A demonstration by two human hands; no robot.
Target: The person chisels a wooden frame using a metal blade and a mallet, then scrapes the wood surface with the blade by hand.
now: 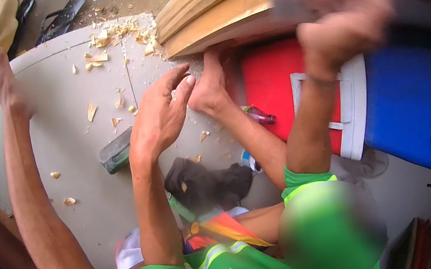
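Observation:
My right hand (350, 20), smeared by motion, is closed in a fist over the curved wooden piece (230, 15). From its left side juts a dark grey rectangular piece (288, 6), too blurred to name exactly. My left hand (160, 109) hovers left of my bare foot (207, 87), its thumb and fingers stretched towards the wood and nothing visible in them. Some fingers are hidden behind the hand. Just left of that wrist, a grey-green block (116, 152) lies on the tiles.
Wood shavings (108, 35) litter the tiled floor. A red cooler box (268, 77) and a blue cooler box (409, 96) stand right, near a small bottle (259, 115). Dark cloth (207, 184) lies between my legs. A sandal (65, 17) and another person's foot (7, 15) are upper left.

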